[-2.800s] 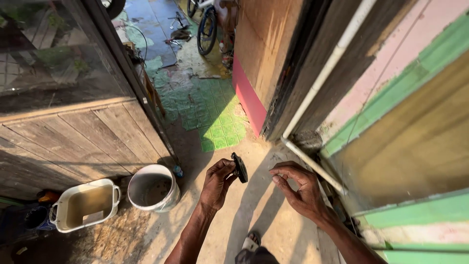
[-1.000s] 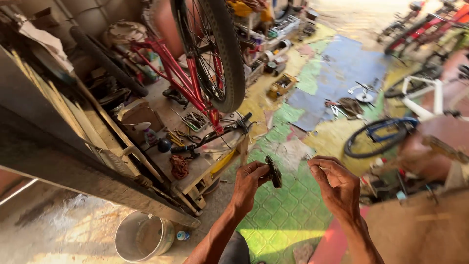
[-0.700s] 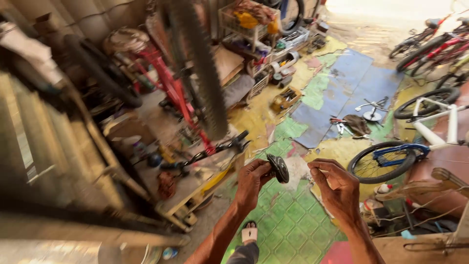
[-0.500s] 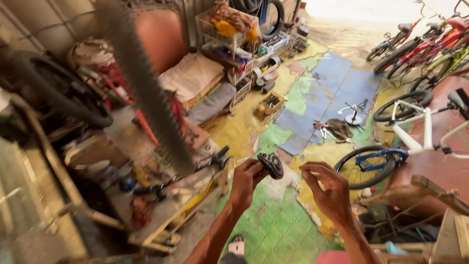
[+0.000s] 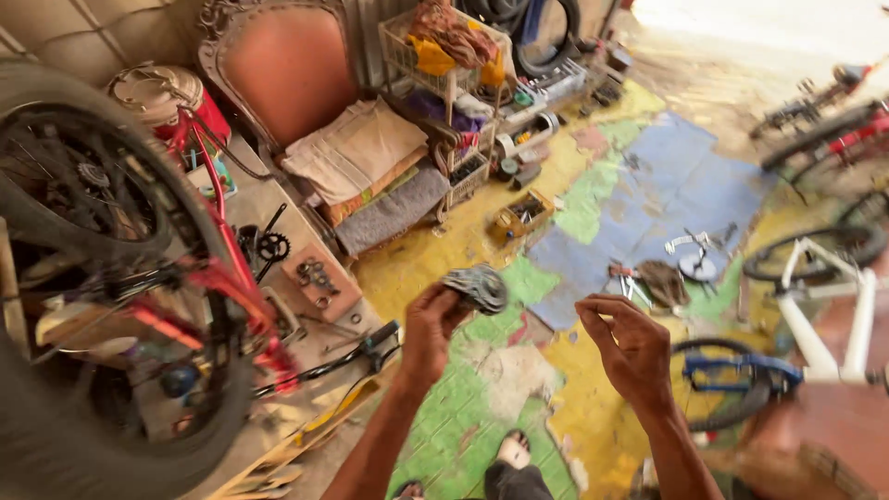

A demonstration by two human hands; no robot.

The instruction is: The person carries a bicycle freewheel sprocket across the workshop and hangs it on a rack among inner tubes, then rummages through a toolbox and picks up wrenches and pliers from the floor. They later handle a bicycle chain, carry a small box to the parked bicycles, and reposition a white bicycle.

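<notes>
The left hand (image 5: pixel 429 326) pinches a dark bicycle cog (image 5: pixel 475 287) by its edge, raised at chest height for inspection. At its three o'clock, the right hand (image 5: pixel 630 347) hovers empty, fingers loosely curled.

Upturned red bicycle (image 5: pixel 199 278) at left, its black wheel (image 5: pixel 65 185) filling the left edge. Pink-backed armchair (image 5: pixel 287 74) behind, folded cloths (image 5: pixel 366 162) piled on the seat. Wire basket rack (image 5: pixel 454 83) with rags beside the chair. Yellow toolbox (image 5: pixel 520 215) on the painted floor (image 5: pixel 639 185). White bike frame (image 5: pixel 824 315) at right, blue frame (image 5: pixel 732 375) just beside it.
</notes>
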